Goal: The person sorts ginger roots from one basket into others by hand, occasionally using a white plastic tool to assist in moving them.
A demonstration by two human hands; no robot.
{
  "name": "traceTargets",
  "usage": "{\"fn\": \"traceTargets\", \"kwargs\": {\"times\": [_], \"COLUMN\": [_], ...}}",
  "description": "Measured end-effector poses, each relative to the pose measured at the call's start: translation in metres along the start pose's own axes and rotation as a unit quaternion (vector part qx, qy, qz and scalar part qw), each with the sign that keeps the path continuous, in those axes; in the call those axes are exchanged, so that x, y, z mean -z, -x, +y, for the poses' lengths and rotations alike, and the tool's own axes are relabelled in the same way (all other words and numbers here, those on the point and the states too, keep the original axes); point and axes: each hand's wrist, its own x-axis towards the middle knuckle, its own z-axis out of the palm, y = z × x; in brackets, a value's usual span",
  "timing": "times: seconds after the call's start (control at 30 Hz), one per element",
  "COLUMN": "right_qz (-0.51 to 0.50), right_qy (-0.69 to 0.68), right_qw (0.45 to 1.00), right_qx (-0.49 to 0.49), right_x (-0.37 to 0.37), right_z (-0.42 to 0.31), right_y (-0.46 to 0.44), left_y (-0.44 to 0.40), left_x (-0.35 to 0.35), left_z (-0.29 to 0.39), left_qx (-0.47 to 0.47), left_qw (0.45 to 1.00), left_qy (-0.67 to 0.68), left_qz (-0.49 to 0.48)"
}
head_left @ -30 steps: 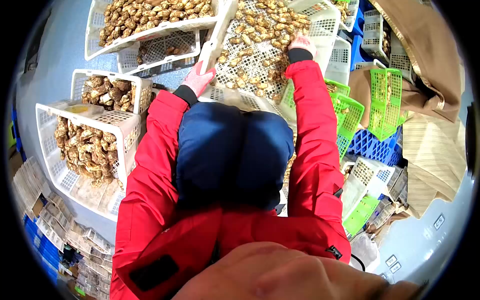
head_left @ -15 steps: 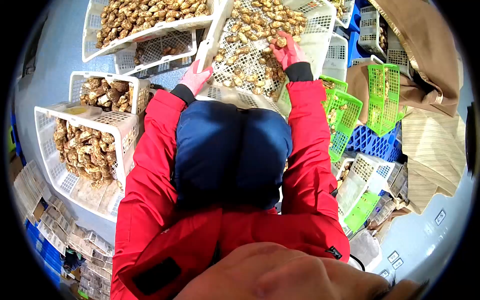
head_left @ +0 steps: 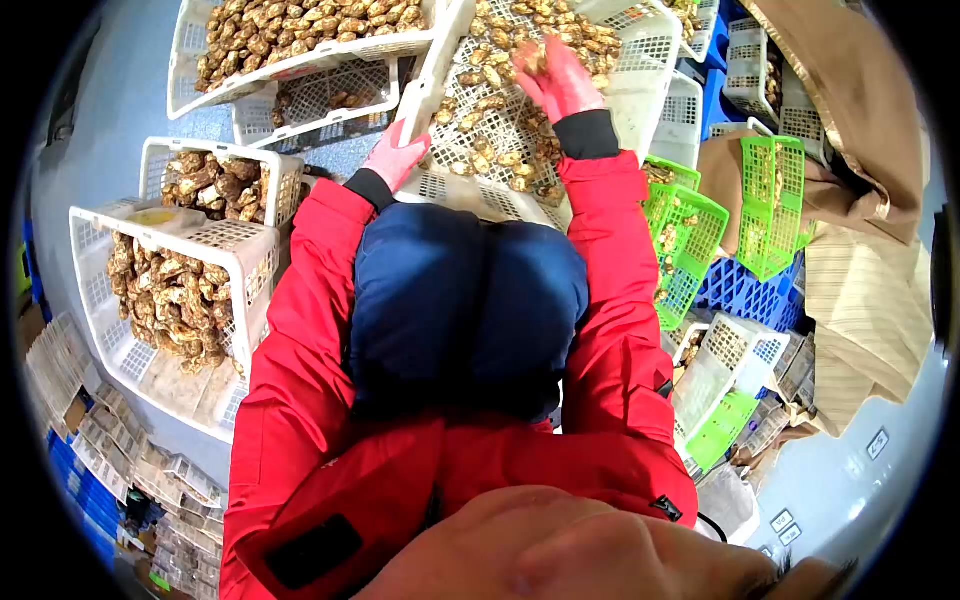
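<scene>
A white mesh crate (head_left: pixel 640 85) stands right in front of my knees, with brown-and-cream knobbly pieces (head_left: pixel 490 70), like bulbs or mushrooms, spread thinly over its floor. My left hand (head_left: pixel 396 158), in a pink glove, grips the crate's near left corner, thumb toward the inside. My right hand (head_left: pixel 565 82), gloved alike, is over the crate's middle. Its fingers are closed on one knobbly piece (head_left: pixel 537 62), partly hidden and a little blurred. More pieces lie under and around that hand.
Left stand white crates (head_left: pixel 240 240) heaped with knobbly pieces; a fuller crate (head_left: pixel 380 45) is at the upper left. Green baskets (head_left: pixel 690 225) holding a few pieces are close by my right arm. Beyond them are a blue pallet (head_left: pixel 750 285) and brown cloth (head_left: pixel 845 110).
My right hand has moved up and to the left over the crate, with a piece at its fingertips. My left hand stays at the crate's corner.
</scene>
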Motion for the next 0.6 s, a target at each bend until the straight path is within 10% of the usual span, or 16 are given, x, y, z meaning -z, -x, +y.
{"fn": "traceTargets", "kwargs": {"times": [0.07, 0.13, 0.17, 0.23, 0.3, 0.5, 0.6], "right_qz": [-0.058, 0.051, 0.063, 0.019, 0.003, 0.147, 0.115], "right_qy": [0.257, 0.735, 0.822, 0.936, 0.944, 0.798, 0.557], "right_qw": [0.961, 0.667, 0.522, 0.35, 0.313, 0.575, 0.811], "right_qx": [0.084, 0.108, 0.22, 0.038, 0.1, 0.103, 0.137], "right_x": [-0.025, -0.02, 0.023, 0.052, 0.062, 0.062, 0.036], "right_z": [-0.01, -0.011, 0.017, 0.047, 0.051, 0.034, 0.015], "right_y": [-0.017, -0.039, -0.058, -0.069, -0.058, -0.043, -0.048], "left_y": [0.007, 0.004, 0.005, 0.006, 0.004, 0.004, 0.004], "left_x": [0.001, 0.0, -0.001, 0.0, 0.001, 0.002, 0.002], "left_z": [0.017, 0.021, 0.021, 0.015, 0.012, 0.015, 0.008], "left_qx": [0.001, 0.006, 0.02, 0.026, 0.009, 0.035, 0.033], "left_qw": [0.999, 0.998, 0.996, 0.996, 0.999, 0.998, 0.995], "left_qy": [0.024, 0.052, 0.075, 0.074, 0.028, 0.035, 0.086], "left_qz": [-0.042, -0.043, -0.04, -0.034, -0.026, -0.042, -0.033]}}
